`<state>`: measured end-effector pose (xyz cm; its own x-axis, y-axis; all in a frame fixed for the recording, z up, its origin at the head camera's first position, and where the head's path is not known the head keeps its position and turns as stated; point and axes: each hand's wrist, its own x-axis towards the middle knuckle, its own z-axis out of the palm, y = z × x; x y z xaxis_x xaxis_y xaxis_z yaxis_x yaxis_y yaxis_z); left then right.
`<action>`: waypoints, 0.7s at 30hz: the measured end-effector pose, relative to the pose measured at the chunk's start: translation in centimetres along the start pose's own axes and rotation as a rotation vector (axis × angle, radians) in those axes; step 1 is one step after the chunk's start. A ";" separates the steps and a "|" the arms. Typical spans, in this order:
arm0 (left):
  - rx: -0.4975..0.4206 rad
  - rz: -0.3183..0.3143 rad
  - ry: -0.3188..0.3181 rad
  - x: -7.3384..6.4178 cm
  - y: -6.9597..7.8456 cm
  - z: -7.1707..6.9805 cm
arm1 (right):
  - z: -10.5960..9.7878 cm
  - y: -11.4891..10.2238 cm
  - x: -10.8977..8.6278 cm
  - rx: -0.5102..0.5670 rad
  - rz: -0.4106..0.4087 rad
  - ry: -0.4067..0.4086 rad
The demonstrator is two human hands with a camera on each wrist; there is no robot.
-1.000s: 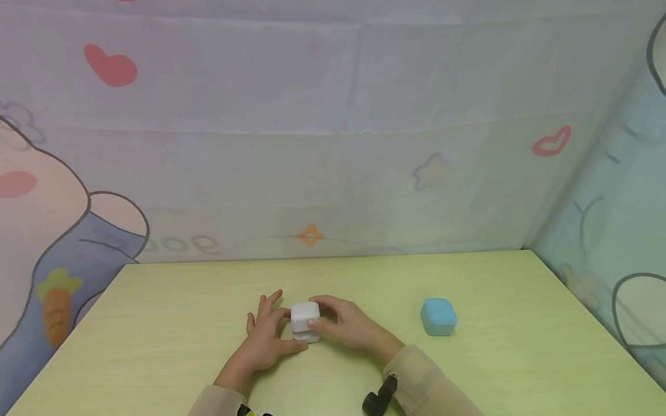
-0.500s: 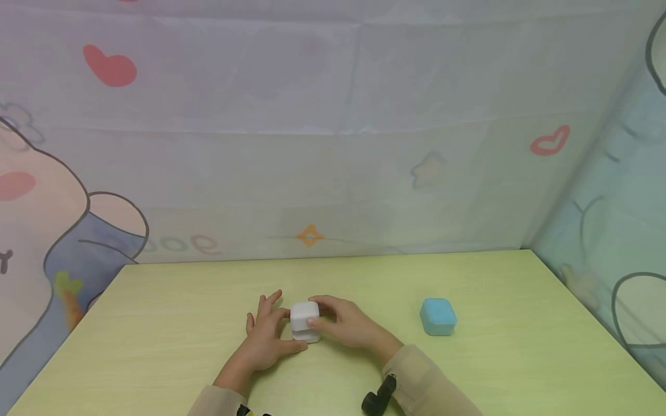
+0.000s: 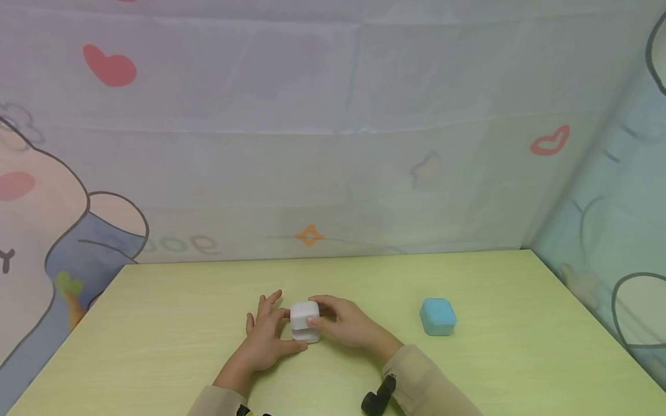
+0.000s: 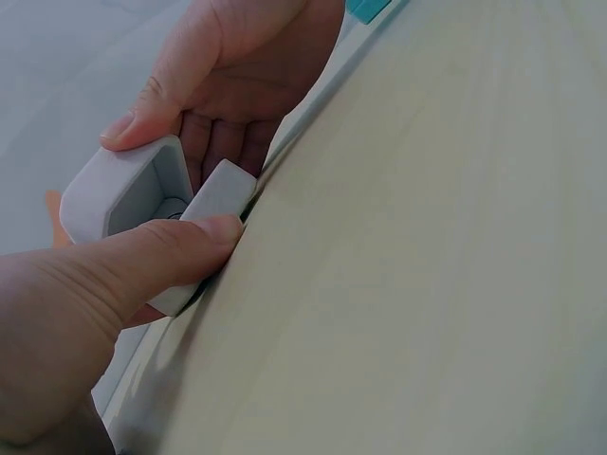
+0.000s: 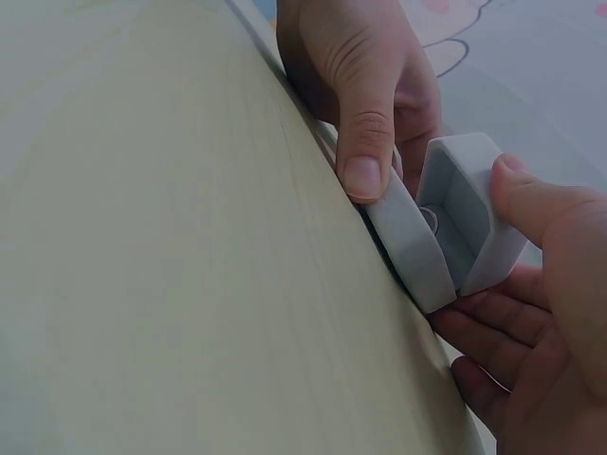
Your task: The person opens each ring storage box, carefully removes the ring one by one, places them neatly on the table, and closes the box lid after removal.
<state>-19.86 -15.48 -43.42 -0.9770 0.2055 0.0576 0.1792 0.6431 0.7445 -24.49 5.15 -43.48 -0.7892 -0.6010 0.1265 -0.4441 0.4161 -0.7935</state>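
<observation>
A small white ring box (image 3: 304,315) stands on the table between both hands, its lid tilted partly up from the base. The left hand (image 3: 264,344) pinches the base (image 4: 220,194) with thumb in front and forefinger behind; its other fingers stretch away. With thumb and fingers, the right hand (image 3: 346,323) grips the lid (image 5: 465,204) from the right. Inside the gap, part of a thin ring (image 5: 430,218) shows in the right wrist view. A light blue rounded box (image 3: 438,317), closed, sits to the right, touched by neither hand.
The pale yellow-green table (image 3: 208,289) ends at a printed cloth backdrop (image 3: 333,173) behind, with another cloth (image 3: 624,231) on the right. A black wrist device (image 3: 380,396) is strapped by the right sleeve.
</observation>
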 end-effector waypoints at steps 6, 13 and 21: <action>-0.002 0.001 0.001 0.0 0.0 0.0 | 0.0 -0.2 0.0 0.014 0.008 -0.005; -0.005 0.000 0.002 0.0 0.1 -0.1 | 0.0 -0.3 0.0 0.016 0.018 -0.003; -0.007 0.004 -0.001 -0.1 0.1 -0.1 | 0.1 -0.2 0.1 0.013 0.035 0.001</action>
<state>-19.80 -15.51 -43.23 -0.9762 0.2084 0.0599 0.1819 0.6369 0.7492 -24.40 4.99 -43.31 -0.8048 -0.5852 0.0989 -0.4103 0.4283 -0.8051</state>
